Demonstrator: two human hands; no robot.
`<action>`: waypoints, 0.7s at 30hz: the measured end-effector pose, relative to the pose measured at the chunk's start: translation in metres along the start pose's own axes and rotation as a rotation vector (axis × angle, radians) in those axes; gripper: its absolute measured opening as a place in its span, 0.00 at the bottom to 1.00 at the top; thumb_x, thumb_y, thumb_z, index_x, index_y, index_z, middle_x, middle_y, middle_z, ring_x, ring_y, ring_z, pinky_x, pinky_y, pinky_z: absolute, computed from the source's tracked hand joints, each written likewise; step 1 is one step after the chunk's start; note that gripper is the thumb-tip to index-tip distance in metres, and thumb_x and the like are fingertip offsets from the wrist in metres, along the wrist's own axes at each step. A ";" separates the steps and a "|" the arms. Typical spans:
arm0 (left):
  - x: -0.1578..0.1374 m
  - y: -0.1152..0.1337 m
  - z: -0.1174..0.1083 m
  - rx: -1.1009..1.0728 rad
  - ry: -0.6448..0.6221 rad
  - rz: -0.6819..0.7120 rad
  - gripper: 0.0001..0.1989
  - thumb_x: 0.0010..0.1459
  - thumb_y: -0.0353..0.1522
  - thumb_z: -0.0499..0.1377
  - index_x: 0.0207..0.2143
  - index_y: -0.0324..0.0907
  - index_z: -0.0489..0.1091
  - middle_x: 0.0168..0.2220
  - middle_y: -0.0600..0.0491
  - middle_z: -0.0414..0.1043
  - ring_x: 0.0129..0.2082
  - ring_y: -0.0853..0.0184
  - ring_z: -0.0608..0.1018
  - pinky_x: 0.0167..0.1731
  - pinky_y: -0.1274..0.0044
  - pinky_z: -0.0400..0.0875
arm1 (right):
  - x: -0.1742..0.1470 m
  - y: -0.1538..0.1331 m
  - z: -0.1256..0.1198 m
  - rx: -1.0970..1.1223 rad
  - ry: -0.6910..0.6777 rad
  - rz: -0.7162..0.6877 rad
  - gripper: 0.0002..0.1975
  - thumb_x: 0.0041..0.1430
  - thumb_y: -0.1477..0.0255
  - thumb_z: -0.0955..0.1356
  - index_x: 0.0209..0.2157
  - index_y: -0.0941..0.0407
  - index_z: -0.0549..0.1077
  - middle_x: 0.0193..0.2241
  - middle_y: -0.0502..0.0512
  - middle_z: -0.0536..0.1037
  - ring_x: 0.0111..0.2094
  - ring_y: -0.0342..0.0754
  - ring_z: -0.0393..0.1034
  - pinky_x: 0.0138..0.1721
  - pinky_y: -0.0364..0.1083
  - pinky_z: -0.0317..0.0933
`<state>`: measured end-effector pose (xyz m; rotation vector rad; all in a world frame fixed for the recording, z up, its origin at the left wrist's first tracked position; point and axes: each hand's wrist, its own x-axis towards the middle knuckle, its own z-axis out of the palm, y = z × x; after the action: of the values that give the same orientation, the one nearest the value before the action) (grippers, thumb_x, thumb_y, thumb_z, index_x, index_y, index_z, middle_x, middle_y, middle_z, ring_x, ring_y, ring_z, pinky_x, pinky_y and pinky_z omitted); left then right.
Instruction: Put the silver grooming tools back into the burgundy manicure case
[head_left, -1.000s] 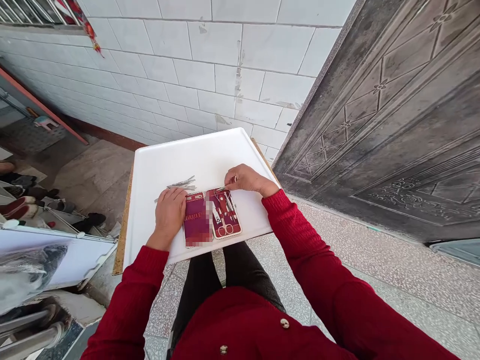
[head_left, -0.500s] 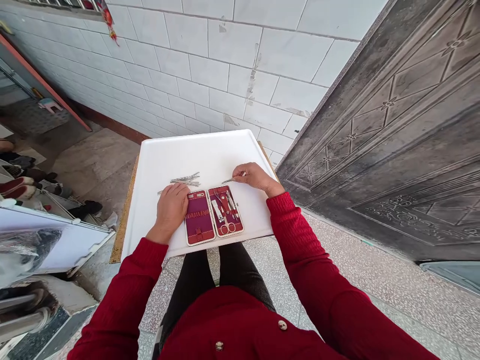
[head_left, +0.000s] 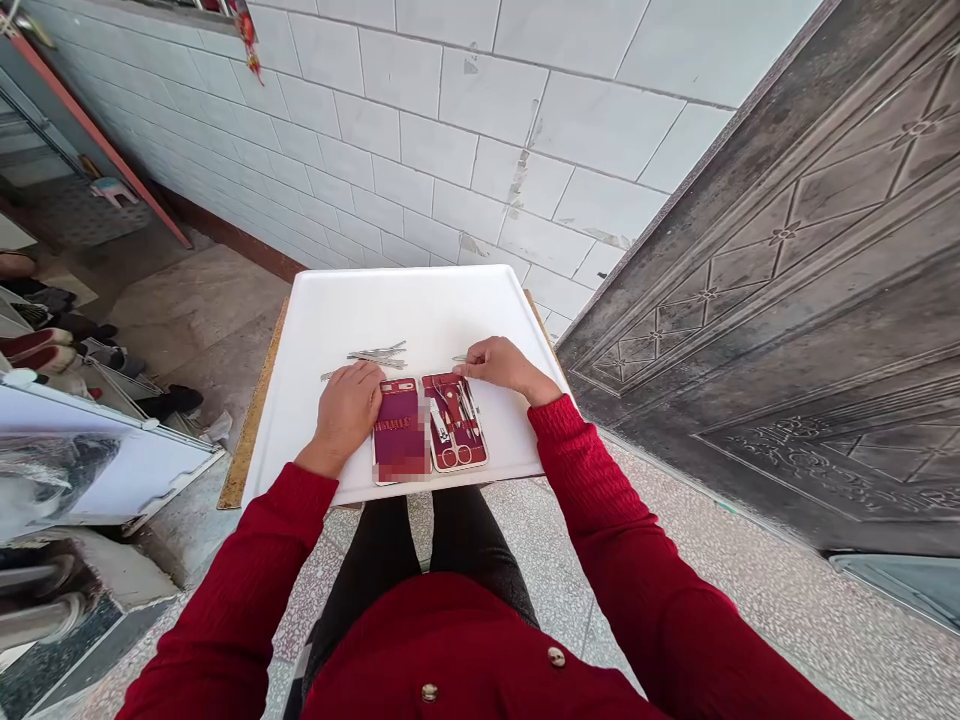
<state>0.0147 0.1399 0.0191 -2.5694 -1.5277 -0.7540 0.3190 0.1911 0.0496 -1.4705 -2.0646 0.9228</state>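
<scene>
An unfolded red manicure case (head_left: 395, 440) lies on the white tabletop. Its right half holds small scissors (head_left: 454, 456), a nail clipper (head_left: 439, 424) and several slim metal tools in loops; the left half has a row of small loops. My left hand (head_left: 346, 408) is closed at the case's upper left edge, its fingertips partly hidden. At the top of the right half, my right hand (head_left: 496, 362) has its fingers pinched together. The end of a thin metal tool (head_left: 459, 359) sticks out left of those fingers; its exact kind cannot be made out.
Several slim metal pieces (head_left: 379, 355) lie in a loose pile beyond my left hand. The white table (head_left: 405, 300) stands against a tiled wall (head_left: 420, 170), with a dark metal door (head_left: 780, 300) to the right. Shoes on a rack (head_left: 45, 355) are at the left.
My right hand has come slightly down and closer to the case's top edge, and less of the thin tool shows. My left hand stays by the case. The camera view has shifted slightly.
</scene>
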 end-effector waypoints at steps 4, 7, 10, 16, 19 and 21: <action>0.001 0.001 -0.001 -0.005 -0.024 -0.012 0.14 0.68 0.27 0.50 0.44 0.42 0.76 0.50 0.44 0.81 0.53 0.53 0.81 0.56 0.59 0.74 | -0.003 -0.009 0.004 -0.141 -0.027 -0.005 0.16 0.57 0.65 0.73 0.20 0.55 0.69 0.20 0.46 0.67 0.24 0.41 0.59 0.29 0.45 0.49; 0.002 0.002 -0.003 -0.010 -0.042 -0.009 0.14 0.68 0.27 0.50 0.44 0.42 0.76 0.50 0.44 0.81 0.53 0.52 0.80 0.55 0.59 0.74 | -0.004 -0.016 0.005 -0.239 0.000 -0.022 0.15 0.57 0.72 0.70 0.19 0.55 0.66 0.19 0.46 0.67 0.24 0.42 0.58 0.29 0.45 0.47; 0.002 0.004 -0.005 -0.021 -0.046 -0.010 0.15 0.68 0.28 0.49 0.44 0.42 0.76 0.49 0.44 0.81 0.52 0.52 0.80 0.54 0.58 0.74 | -0.004 -0.020 0.008 -0.345 0.025 -0.005 0.15 0.56 0.73 0.70 0.19 0.54 0.65 0.19 0.48 0.68 0.24 0.44 0.58 0.30 0.47 0.46; 0.002 0.006 -0.006 -0.047 -0.056 -0.017 0.16 0.69 0.28 0.49 0.46 0.43 0.77 0.49 0.44 0.81 0.52 0.52 0.79 0.54 0.58 0.73 | 0.001 -0.019 0.015 -0.360 0.215 0.053 0.11 0.57 0.74 0.69 0.22 0.54 0.69 0.23 0.53 0.76 0.27 0.48 0.66 0.32 0.47 0.51; 0.002 0.005 -0.005 -0.043 -0.045 -0.013 0.16 0.68 0.28 0.48 0.46 0.42 0.76 0.49 0.43 0.81 0.52 0.52 0.79 0.54 0.58 0.73 | 0.002 -0.014 0.011 -0.148 0.359 0.095 0.12 0.59 0.74 0.67 0.22 0.53 0.67 0.21 0.50 0.75 0.25 0.46 0.68 0.31 0.45 0.55; 0.002 0.005 -0.004 -0.037 -0.041 -0.005 0.16 0.68 0.27 0.48 0.45 0.41 0.76 0.49 0.43 0.81 0.52 0.52 0.80 0.55 0.59 0.73 | 0.003 -0.008 0.006 -0.007 0.432 0.145 0.13 0.60 0.73 0.67 0.22 0.53 0.66 0.20 0.49 0.74 0.22 0.44 0.68 0.30 0.44 0.58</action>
<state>0.0184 0.1375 0.0243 -2.6244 -1.5469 -0.7423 0.3089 0.1905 0.0514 -1.6686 -1.6671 0.5818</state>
